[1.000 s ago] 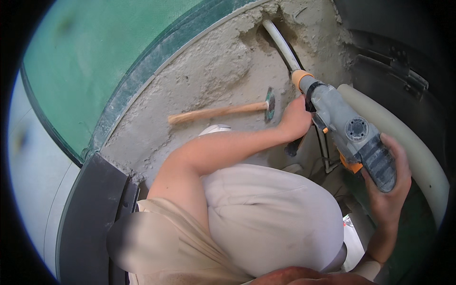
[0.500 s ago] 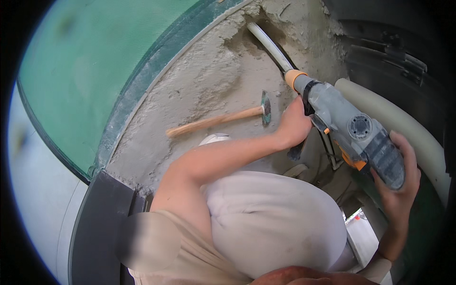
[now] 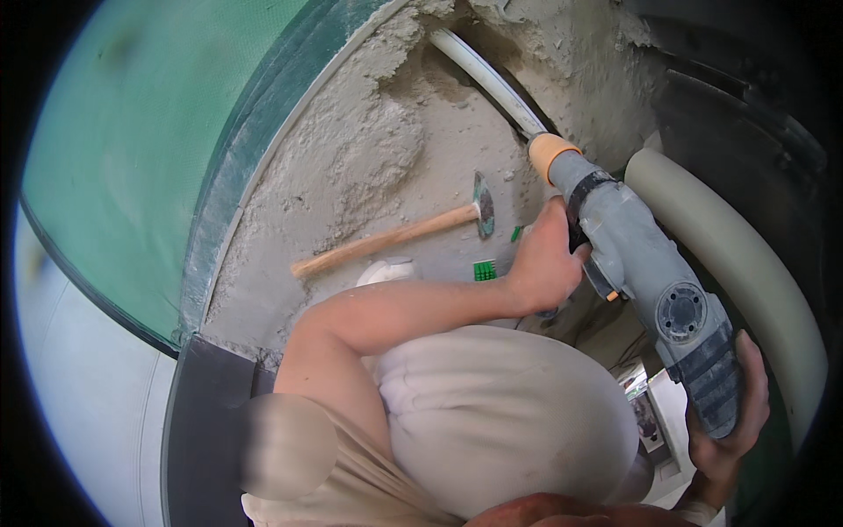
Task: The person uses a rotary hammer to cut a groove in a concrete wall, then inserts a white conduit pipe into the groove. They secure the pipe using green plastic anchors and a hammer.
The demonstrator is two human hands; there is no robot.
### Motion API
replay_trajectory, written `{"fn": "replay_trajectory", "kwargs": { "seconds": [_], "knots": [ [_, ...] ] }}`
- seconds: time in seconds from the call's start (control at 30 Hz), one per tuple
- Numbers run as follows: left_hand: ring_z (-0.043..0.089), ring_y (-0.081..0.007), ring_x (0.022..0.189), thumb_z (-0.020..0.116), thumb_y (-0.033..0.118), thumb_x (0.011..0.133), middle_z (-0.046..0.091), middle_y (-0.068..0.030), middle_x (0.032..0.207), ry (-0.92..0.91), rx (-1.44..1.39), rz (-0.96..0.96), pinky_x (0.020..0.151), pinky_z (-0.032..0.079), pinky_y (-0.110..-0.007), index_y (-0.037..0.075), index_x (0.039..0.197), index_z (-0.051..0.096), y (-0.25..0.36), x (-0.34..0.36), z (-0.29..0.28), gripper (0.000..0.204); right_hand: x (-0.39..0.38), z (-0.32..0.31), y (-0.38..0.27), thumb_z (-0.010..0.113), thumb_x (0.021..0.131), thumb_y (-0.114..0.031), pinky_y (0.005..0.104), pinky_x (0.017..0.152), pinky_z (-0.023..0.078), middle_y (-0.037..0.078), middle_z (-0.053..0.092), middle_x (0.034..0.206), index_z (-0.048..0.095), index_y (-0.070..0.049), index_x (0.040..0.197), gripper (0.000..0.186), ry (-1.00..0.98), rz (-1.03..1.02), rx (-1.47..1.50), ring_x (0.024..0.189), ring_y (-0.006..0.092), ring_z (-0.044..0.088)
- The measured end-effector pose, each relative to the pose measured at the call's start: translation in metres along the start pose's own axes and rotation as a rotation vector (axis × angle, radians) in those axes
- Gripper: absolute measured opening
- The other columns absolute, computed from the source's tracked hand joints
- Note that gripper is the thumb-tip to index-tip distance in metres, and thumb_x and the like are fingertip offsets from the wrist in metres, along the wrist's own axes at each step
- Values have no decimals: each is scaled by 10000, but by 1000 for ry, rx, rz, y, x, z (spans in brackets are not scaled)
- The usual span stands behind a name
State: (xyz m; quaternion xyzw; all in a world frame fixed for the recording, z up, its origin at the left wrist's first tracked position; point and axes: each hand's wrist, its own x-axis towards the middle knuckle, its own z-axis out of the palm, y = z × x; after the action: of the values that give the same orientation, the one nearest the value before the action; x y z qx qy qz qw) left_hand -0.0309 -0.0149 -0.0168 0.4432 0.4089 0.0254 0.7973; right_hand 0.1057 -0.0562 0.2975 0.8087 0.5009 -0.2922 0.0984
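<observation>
A grey rotary hammer drill (image 3: 645, 237) with an orange collar lies slantwise at the right, its front toward the far wall. My left hand (image 3: 546, 259) is closed round its side handle behind the collar, with most of that handle hidden. At the rear end my right hand (image 3: 751, 395) wraps the grip, fingers partly behind the body. A white pipe (image 3: 487, 75) comes out of a broken hole in the concrete and meets the collar's edge in view; no bit can be made out. Left of my left hand lies a hammer (image 3: 395, 233) with a wooden handle.
Rough concrete (image 3: 325, 176) and rubble cover the ground beneath the hammer. A small green strip (image 3: 485, 270) lies near my left wrist. At the right a thick pale pipe (image 3: 729, 211) curves past the drill. Green panelling (image 3: 158, 132) bounds the left.
The drill's rear has swung down toward me with my right hand, making the drill steeper. The small green strip now shows beside my left forearm. The view has shifted slightly.
</observation>
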Motion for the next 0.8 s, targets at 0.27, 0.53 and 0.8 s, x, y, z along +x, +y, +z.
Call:
{"fn": "replay_trajectory", "kwargs": {
  "seconds": [0.27,0.53,0.8],
  "knots": [
    [582,-515,1213,717,61,866,603,-304,1269,-40,33,62,1039,463,-538,-9,1363,402,0,-3,7,592,-22,-17,29,723,820,-177,461,1038,483,270,623,1385,510,100,1465,735,-113,-69,-26,1175,419,638],
    [558,-532,1230,723,114,845,570,-314,1290,-137,-15,290,1045,464,-536,-13,1434,345,-13,-11,10,711,-110,-13,99,737,840,-243,477,1015,490,252,635,1367,545,87,1428,700,-79,-85,-177,1154,404,638],
    [545,-552,1232,761,299,909,502,-349,1326,-633,-34,410,1040,471,-528,-48,1472,295,1,-39,36,809,-294,5,197,827,848,-173,440,1087,475,162,655,1351,629,-10,1362,575,273,525,-49,1233,306,623]
  ]
}}
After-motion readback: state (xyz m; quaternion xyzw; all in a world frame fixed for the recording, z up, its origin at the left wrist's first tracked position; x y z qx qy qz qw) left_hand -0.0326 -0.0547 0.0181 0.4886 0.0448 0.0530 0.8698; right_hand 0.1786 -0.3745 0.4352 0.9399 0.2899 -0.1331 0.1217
